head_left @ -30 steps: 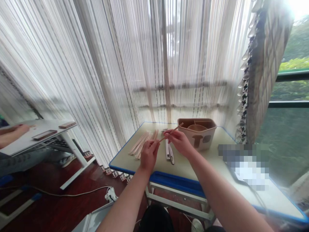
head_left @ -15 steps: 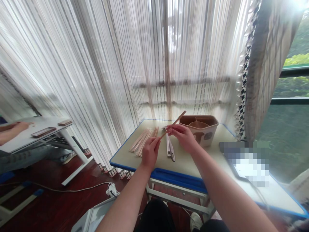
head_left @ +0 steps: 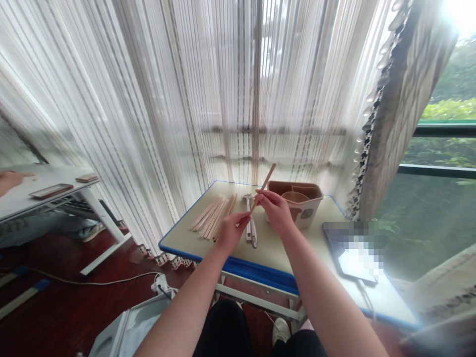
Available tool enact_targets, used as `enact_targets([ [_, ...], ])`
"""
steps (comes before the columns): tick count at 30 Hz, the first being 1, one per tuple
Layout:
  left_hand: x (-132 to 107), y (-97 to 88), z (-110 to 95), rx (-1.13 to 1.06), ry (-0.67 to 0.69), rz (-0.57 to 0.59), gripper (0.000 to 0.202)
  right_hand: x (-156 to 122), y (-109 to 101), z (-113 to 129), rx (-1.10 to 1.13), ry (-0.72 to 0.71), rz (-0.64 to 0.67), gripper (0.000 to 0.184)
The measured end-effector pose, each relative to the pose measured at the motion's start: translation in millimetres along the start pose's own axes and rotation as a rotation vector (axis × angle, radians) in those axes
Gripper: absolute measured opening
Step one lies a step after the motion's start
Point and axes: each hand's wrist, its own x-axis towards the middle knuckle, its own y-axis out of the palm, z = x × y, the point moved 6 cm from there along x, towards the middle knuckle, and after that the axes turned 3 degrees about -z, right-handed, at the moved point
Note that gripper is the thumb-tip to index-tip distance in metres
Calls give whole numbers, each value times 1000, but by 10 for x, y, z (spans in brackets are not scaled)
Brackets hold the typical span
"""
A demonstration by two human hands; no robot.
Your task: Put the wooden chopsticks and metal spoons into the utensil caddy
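Sheer striped curtains [head_left: 186,99] hung behind a small table with a blue edge [head_left: 260,271], letting pale daylight fall across it. The right hand [head_left: 274,212] was closed around a thin wooden stick [head_left: 265,184], gripping it partway along so that the upper end tilted up and away, clear of everything on the table. The left hand [head_left: 231,234] had narrowed to a pinch at the stick's lower end, apparently steadying it, as two points of hold would stop it swinging. Just left of the left hand lay a pile of similar sticks [head_left: 210,215], set roughly parallel, likely so that a single one could be drawn out by its end. Between the hands, beneath the held stick, lay a slim metal tool [head_left: 251,230], its exact kind hard to tell. Beyond the right hand stood a tan divided bin [head_left: 307,218] holding a round bowl [head_left: 295,197], its partitions seemingly there to keep contents apart. Well to the right of the right hand lay a pixelated dark slab [head_left: 351,253].
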Motion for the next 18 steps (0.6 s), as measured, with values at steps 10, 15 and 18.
enact_targets([
  [10, 45, 282, -251, -52, -118, -53, 18, 57, -166, 95, 128, 83, -84, 27],
  [15, 359, 422, -514, -70, -43, -76, 17, 234, -256, 488, 37, 27, -100, 30],
  [18, 624, 578, -676, -115, 2, -57, 18, 423, -344, 817, -93, -33, -97, 29],
])
